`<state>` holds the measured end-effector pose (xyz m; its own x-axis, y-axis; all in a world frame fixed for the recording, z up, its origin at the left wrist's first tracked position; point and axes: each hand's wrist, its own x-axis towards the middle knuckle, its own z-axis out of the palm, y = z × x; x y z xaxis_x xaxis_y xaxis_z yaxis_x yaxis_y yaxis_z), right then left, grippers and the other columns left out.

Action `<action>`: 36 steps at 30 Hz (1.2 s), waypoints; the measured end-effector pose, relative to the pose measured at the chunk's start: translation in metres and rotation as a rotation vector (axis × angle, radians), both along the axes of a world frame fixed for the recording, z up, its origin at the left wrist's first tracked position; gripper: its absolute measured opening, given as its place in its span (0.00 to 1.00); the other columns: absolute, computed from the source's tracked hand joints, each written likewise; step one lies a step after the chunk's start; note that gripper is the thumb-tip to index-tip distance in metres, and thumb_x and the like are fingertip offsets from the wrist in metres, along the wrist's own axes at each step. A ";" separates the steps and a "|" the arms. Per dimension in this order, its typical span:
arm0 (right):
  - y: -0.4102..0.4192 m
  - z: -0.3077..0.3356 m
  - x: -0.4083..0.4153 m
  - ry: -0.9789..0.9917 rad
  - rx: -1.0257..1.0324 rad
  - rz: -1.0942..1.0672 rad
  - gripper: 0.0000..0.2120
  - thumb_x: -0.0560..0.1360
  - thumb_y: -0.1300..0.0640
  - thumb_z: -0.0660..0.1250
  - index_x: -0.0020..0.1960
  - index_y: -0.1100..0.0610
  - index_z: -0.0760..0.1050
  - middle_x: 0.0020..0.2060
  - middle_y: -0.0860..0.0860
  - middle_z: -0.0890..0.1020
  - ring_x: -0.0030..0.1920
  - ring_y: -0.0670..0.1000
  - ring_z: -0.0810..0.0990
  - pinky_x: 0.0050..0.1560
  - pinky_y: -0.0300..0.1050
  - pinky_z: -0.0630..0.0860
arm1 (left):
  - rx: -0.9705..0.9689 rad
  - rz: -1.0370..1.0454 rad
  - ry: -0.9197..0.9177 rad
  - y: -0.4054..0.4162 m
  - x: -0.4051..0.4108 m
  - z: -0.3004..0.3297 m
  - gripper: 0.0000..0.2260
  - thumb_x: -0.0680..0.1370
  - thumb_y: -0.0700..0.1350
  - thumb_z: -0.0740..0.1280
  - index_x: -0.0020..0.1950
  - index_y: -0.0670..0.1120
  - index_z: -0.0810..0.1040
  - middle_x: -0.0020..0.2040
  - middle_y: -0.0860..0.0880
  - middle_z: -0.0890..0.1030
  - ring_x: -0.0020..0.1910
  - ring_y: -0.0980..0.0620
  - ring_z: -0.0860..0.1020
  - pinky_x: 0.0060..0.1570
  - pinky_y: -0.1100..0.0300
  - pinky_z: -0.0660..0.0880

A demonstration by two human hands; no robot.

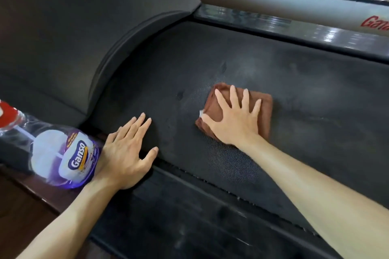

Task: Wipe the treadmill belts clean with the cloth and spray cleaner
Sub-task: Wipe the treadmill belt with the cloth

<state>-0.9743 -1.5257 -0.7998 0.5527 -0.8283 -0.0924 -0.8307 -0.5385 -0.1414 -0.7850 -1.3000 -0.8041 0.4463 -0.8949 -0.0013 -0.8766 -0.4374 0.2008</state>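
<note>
A folded reddish-brown cloth lies on the dark treadmill belt, near its middle. My right hand presses flat on the cloth with its fingers spread. My left hand rests flat on the belt's near edge, fingers straight, holding nothing. A clear spray bottle with purple liquid, a white label and a red top lies on its side at the left, touching my left wrist. The belt shows dusty smears and a few darker spots.
The black motor cover rises at the belt's left end. A dark side rail runs along the near edge, and a glossy rail along the far edge. Beyond it lies a grey bar with red lettering. Brown floor shows at lower left.
</note>
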 end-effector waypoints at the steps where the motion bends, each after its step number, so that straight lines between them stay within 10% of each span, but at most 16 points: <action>1: -0.004 0.000 0.019 0.004 -0.003 0.014 0.44 0.75 0.21 0.43 0.84 0.41 0.44 0.85 0.52 0.42 0.82 0.64 0.37 0.77 0.74 0.38 | -0.006 0.002 0.005 -0.001 0.001 0.000 0.37 0.75 0.67 0.46 0.84 0.56 0.52 0.83 0.58 0.49 0.82 0.60 0.46 0.78 0.52 0.54; 7: 0.078 0.002 -0.013 -0.059 0.002 0.405 0.41 0.75 0.22 0.46 0.83 0.37 0.43 0.84 0.48 0.39 0.82 0.59 0.33 0.78 0.69 0.35 | 0.007 -0.002 0.017 0.000 0.001 0.002 0.38 0.74 0.66 0.45 0.84 0.56 0.52 0.83 0.59 0.48 0.82 0.60 0.45 0.78 0.53 0.54; 14: 0.001 -0.001 0.004 -0.018 -0.008 -0.010 0.44 0.73 0.19 0.42 0.84 0.38 0.44 0.85 0.50 0.42 0.83 0.61 0.37 0.78 0.72 0.38 | 0.011 0.001 -0.001 -0.002 0.001 0.001 0.38 0.74 0.65 0.46 0.83 0.55 0.54 0.83 0.58 0.50 0.82 0.59 0.48 0.76 0.52 0.57; 21: 0.082 -0.003 0.001 -0.070 -0.039 0.426 0.42 0.74 0.22 0.47 0.83 0.37 0.44 0.85 0.49 0.41 0.83 0.60 0.35 0.78 0.71 0.36 | 0.023 0.001 -0.002 -0.001 0.004 0.001 0.39 0.73 0.66 0.46 0.84 0.55 0.53 0.84 0.57 0.49 0.82 0.58 0.47 0.76 0.51 0.57; 28: -0.018 0.001 0.015 -0.016 0.004 -0.015 0.44 0.73 0.19 0.44 0.84 0.38 0.45 0.85 0.50 0.43 0.83 0.62 0.37 0.77 0.73 0.36 | 0.021 0.002 -0.012 -0.003 0.001 0.001 0.38 0.74 0.66 0.45 0.83 0.55 0.53 0.84 0.57 0.50 0.82 0.59 0.47 0.76 0.51 0.57; 36: 0.086 -0.004 -0.012 -0.081 -0.040 0.389 0.41 0.74 0.22 0.47 0.83 0.36 0.46 0.85 0.48 0.43 0.83 0.59 0.37 0.78 0.70 0.38 | 0.023 0.003 0.004 -0.002 0.002 0.002 0.39 0.73 0.66 0.44 0.84 0.55 0.53 0.83 0.58 0.48 0.82 0.59 0.46 0.77 0.52 0.56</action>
